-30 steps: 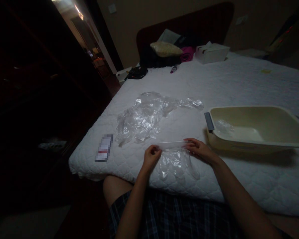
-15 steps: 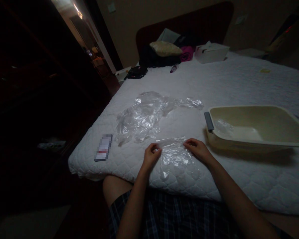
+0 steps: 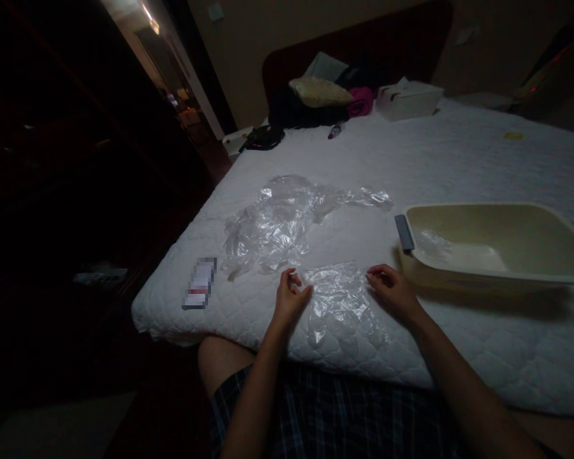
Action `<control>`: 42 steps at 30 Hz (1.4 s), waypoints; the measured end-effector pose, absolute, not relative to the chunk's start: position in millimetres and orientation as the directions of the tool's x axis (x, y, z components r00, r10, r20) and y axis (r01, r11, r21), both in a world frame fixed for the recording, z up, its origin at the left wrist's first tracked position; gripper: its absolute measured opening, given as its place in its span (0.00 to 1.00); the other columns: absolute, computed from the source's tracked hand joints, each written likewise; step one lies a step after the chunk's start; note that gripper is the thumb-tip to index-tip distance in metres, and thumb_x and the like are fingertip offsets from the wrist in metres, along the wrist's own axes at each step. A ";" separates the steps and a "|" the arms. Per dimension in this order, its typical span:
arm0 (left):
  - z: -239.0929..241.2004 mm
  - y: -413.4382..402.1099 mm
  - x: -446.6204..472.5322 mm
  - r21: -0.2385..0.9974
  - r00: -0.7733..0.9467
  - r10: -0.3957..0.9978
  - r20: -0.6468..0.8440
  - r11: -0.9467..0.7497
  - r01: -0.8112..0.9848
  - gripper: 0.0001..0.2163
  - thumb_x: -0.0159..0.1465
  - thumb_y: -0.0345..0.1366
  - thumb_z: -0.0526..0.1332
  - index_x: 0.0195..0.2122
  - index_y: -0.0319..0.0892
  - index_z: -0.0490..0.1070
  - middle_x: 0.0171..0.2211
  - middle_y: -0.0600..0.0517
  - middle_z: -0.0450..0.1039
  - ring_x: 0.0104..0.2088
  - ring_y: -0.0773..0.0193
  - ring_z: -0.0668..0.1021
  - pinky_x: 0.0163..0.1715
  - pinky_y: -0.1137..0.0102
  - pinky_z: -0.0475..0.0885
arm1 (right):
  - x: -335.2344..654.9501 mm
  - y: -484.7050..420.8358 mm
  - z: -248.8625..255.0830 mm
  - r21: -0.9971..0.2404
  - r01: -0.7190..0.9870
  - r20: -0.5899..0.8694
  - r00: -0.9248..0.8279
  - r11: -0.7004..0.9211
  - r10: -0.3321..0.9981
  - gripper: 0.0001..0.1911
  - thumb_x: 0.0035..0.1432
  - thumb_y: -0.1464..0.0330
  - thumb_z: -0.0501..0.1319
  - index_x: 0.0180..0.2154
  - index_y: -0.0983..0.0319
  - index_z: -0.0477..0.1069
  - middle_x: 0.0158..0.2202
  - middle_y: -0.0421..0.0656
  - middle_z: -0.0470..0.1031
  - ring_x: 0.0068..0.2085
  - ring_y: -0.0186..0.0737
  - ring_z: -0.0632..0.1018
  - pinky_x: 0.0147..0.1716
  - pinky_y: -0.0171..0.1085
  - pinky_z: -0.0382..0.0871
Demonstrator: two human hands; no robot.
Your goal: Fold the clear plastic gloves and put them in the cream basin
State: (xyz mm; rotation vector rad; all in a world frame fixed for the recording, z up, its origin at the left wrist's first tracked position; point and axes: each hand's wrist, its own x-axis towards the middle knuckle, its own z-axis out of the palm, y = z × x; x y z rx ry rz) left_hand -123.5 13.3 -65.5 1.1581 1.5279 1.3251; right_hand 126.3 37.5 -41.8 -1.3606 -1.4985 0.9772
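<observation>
A crinkled clear plastic bag (image 3: 342,303) lies flat on the white quilted bed (image 3: 440,344) in front of me. My left hand (image 3: 291,294) is at the bag's upper left corner, thumb and fingers apart, with nothing held. Over on the bag's right side, my right hand (image 3: 391,288) hovers just off the edge, its fingers loosely curled and apart. Beyond them spreads a heap of more clear plastic bags (image 3: 280,223), rumpled and overlapping.
On the right stands a cream plastic tub (image 3: 478,278) with a grey handle and some clear plastic inside. A blurred-out phone-like object (image 3: 199,284) lies left. Farther back are a white box (image 3: 409,102), a pink roll (image 3: 361,102) and a pillow (image 3: 320,92).
Both hands have let go of the bag's top edge. The right hand has moved right, away from the bag, and the left hand's fingers have spread. The bag now lies flatter.
</observation>
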 end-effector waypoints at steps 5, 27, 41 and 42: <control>-56.8 6.4 -127.1 0.953 -0.188 0.975 0.119 -0.059 0.298 0.08 0.51 0.34 0.63 0.31 0.41 0.67 0.25 0.56 0.63 0.23 0.74 0.66 0.23 0.78 0.62 | 124.2 18.7 -26.9 -0.911 0.395 -0.004 -0.295 0.118 0.955 0.12 0.52 0.61 0.56 0.30 0.63 0.70 0.26 0.42 0.72 0.27 0.36 0.71 0.26 0.35 0.64; -33.6 39.2 -162.8 0.919 -0.085 0.996 0.010 0.024 0.392 0.08 0.49 0.36 0.63 0.30 0.40 0.73 0.26 0.52 0.71 0.25 0.68 0.71 0.26 0.74 0.65 | 135.8 72.8 -18.4 -0.758 0.580 0.134 -0.309 0.298 0.942 0.11 0.53 0.65 0.56 0.36 0.61 0.73 0.36 0.48 0.75 0.35 0.43 0.75 0.33 0.40 0.68; -24.9 76.8 -159.2 0.864 0.124 0.983 -0.133 0.054 0.501 0.07 0.41 0.32 0.66 0.21 0.40 0.69 0.18 0.56 0.67 0.20 0.69 0.68 0.20 0.75 0.61 | 111.1 113.1 -17.9 -0.673 0.684 -0.051 -0.424 0.283 0.904 0.03 0.44 0.71 0.58 0.22 0.61 0.70 0.22 0.43 0.73 0.24 0.36 0.71 0.22 0.34 0.61; -24.1 76.5 -157.7 0.865 0.130 0.981 -0.143 0.060 0.497 0.06 0.43 0.32 0.65 0.21 0.40 0.69 0.17 0.57 0.66 0.19 0.70 0.67 0.19 0.76 0.60 | 112.1 113.0 -18.4 -0.680 0.678 -0.053 -0.424 0.278 0.904 0.03 0.44 0.71 0.58 0.23 0.61 0.70 0.23 0.43 0.72 0.24 0.36 0.71 0.22 0.34 0.60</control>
